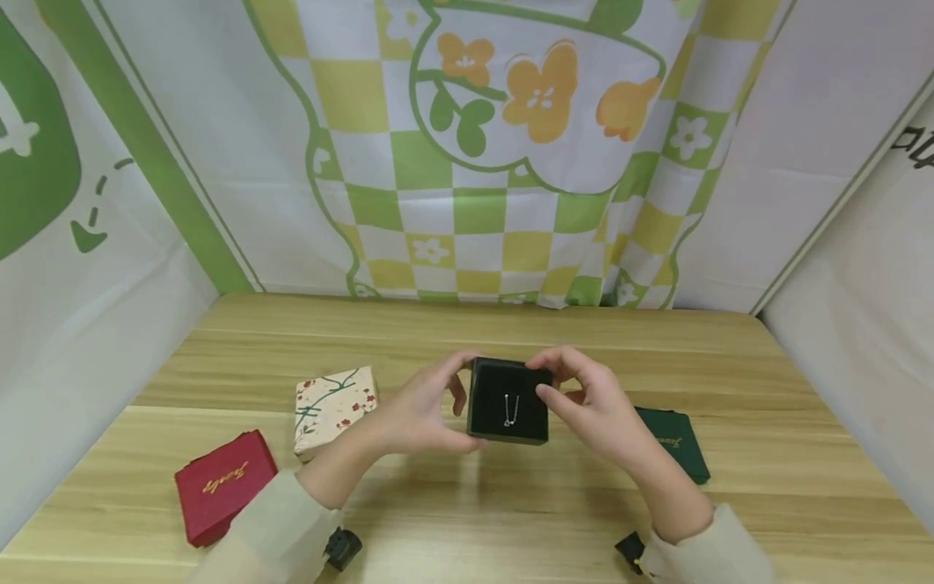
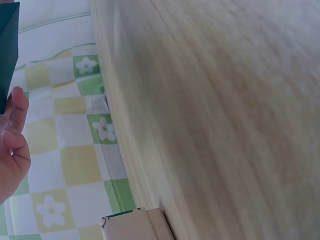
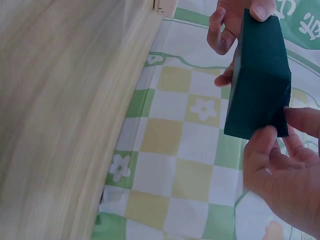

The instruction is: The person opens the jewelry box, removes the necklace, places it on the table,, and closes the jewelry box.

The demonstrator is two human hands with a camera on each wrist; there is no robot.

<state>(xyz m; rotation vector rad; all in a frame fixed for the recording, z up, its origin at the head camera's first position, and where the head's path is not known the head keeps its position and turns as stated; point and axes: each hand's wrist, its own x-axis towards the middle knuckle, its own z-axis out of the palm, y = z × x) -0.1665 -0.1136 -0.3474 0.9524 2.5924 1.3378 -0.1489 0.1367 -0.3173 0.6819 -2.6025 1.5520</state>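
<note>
A dark green jewelry box (image 1: 508, 422) without its lid is held up above the table, its black padded insert facing the head camera. On the insert lies a thin silver chain (image 1: 511, 410) with a small pendant. My left hand (image 1: 419, 410) grips the box by its left side, thumb at the lower edge and fingers at the upper. At the upper right corner, my right hand (image 1: 589, 397) pinches the box between thumb and fingers. From the right wrist view, the green outside of the box (image 3: 257, 75) shows between both hands.
A flat green lid (image 1: 674, 446) with gold lettering lies on the wooden table (image 1: 481, 511), partly behind my right forearm. To the left are a cream floral box (image 1: 332, 410) and a red jewelry box (image 1: 226, 487). A patterned curtain (image 1: 438, 211) hangs behind the table.
</note>
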